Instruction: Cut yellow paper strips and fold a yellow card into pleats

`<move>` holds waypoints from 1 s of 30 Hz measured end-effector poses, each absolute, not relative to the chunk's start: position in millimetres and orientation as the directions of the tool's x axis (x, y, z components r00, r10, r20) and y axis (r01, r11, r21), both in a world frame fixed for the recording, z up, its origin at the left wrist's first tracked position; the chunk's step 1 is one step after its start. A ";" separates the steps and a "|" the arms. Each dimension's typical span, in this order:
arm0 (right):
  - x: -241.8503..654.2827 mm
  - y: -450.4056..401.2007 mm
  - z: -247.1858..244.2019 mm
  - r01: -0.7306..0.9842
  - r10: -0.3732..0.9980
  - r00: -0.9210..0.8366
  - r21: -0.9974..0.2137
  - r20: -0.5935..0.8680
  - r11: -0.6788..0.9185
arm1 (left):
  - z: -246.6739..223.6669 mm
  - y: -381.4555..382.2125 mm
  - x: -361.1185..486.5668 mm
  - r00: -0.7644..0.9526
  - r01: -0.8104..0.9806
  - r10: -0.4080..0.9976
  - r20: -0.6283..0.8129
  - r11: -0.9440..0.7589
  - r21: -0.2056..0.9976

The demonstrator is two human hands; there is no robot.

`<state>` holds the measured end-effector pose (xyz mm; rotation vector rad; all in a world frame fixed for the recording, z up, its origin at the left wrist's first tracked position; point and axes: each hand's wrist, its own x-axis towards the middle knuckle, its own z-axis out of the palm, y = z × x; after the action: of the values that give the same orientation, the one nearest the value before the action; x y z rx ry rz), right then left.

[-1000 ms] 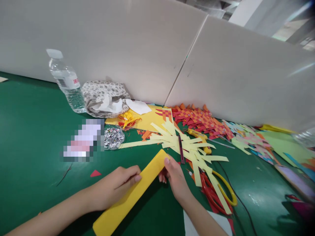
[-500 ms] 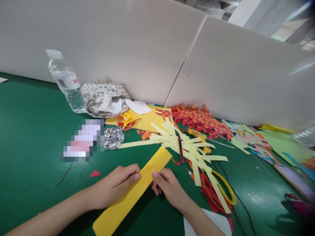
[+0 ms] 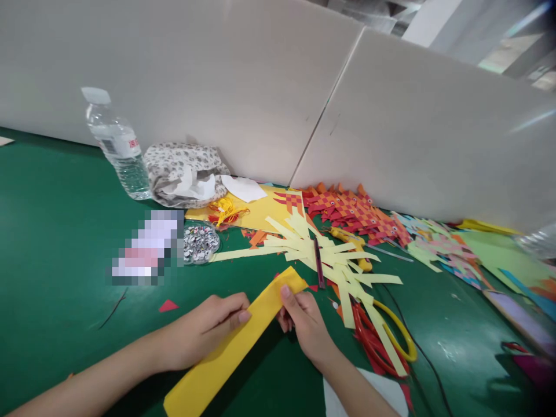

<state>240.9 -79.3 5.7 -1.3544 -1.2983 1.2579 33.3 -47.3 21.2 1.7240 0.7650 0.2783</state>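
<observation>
Red paper scrap (image 3: 168,306) is lying on the green table (image 3: 47,243), left of the pale strips (image 3: 336,263) and nearer the person. Next across, left hand (image 3: 217,327) is gripping a yellow paper band (image 3: 243,341): thumb pressing on the upper face, other fingers curling under, mostly hidden. Band is slanting on the near side of the pale strips, its upper end pointing toward them. Right hand (image 3: 306,324), just on the near side of the pale strips, is pinching the band close to that end, thumb on top, fingers bending beneath; the tip is curving slightly. My judgement: left grip should be steadying without denting, right thumb bearing evenly with the long edges lying true; squeezing one corner risks buckling. Maroon cutter (image 3: 319,263) is resting on the pale strips; whether its blade is showing, I am not managing to tell.
</observation>
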 end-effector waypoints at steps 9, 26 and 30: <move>244.5 -80.3 3.8 0.030 0.993 0.102 -0.997 -0.064 -0.067 | 19.9 -48.1 32.8 0.785 0.342 0.592 -0.183 -0.167 0.925; 234.5 -86.9 4.2 0.098 0.924 -0.343 -0.985 -0.167 -0.141 | 14.0 -51.6 35.9 0.750 0.300 0.643 -0.153 -0.125 0.946; 234.8 -85.2 5.5 0.150 0.915 -0.372 -0.983 -0.156 -0.107 | 11.2 -52.2 36.6 0.727 0.294 0.676 -0.117 -0.153 0.943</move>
<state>234.8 -85.2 5.5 -1.1952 -1.5299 1.5411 36.6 -52.2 11.2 1.7426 0.7722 0.4005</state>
